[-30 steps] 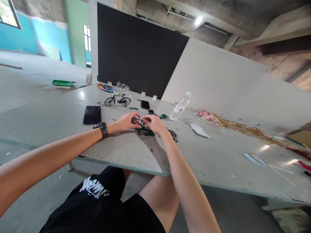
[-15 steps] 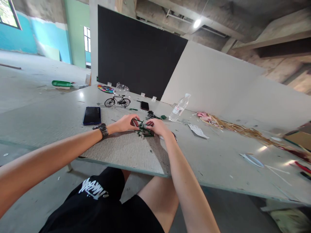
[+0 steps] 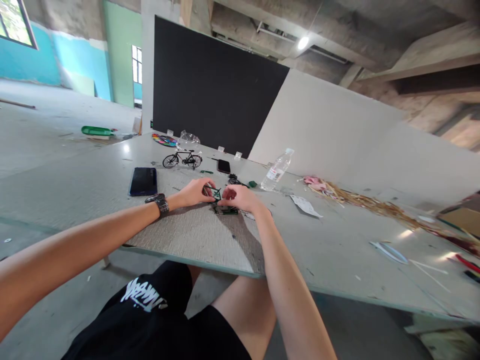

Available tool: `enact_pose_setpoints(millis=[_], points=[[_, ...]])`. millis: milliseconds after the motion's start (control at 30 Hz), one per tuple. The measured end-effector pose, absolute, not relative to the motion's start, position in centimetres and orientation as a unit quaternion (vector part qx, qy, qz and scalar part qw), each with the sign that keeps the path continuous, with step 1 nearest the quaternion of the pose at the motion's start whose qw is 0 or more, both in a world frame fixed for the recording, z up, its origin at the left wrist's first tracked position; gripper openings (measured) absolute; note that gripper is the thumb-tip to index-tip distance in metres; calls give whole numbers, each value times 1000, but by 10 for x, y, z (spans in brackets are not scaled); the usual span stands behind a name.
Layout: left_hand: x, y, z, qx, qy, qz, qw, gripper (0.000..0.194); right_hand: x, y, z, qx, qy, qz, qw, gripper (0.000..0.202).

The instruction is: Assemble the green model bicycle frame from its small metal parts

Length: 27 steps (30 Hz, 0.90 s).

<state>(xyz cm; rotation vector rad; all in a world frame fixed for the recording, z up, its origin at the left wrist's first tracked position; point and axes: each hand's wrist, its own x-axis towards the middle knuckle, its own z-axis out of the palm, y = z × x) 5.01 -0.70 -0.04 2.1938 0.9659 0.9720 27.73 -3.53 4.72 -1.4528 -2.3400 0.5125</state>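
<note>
Between the thumb and fingers of my left hand [image 3: 198, 191] is a small dark-green model bicycle frame [image 3: 216, 194], tilted just above the table. My right hand [image 3: 242, 197] is closed at the frame's right side, fingertips low by its lower end. What those fingertips pinch is too small to make out. Dark small parts [image 3: 226, 210] lie on the table beneath both hands. Past my right hand, a black wheel [image 3: 235, 181] and a small green piece [image 3: 252, 184] rest on the table. A finished black model bicycle [image 3: 182, 160] stands farther back on the left.
A tablet-like dark device [image 3: 143, 181] lies left, and a phone [image 3: 223, 166] lies behind my hands. Right of them are a tilted plastic bottle [image 3: 276, 171], a paper slip [image 3: 305, 205] and straw-like strands [image 3: 348, 198]. A paint palette [image 3: 164, 140] sits at the back.
My right hand has shifted slightly left, its fingertips now lower by the frame. The left hand keeps its hold. The view has tilted a little.
</note>
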Motion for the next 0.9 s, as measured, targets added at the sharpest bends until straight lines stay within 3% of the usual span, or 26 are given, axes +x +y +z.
enact_pose_setpoints(millis=[167,333,900], points=[[50,-7,0,805,370,374,273,17,277,-35,47,-516,-823,187,146,17],[49,-5,-2,801,374,381,271,16,281,-32,46,-505,-828,196,147,11],[49,-11,5,782,371,430,256,21,273,-32,41,-508,-820,154,212,25]])
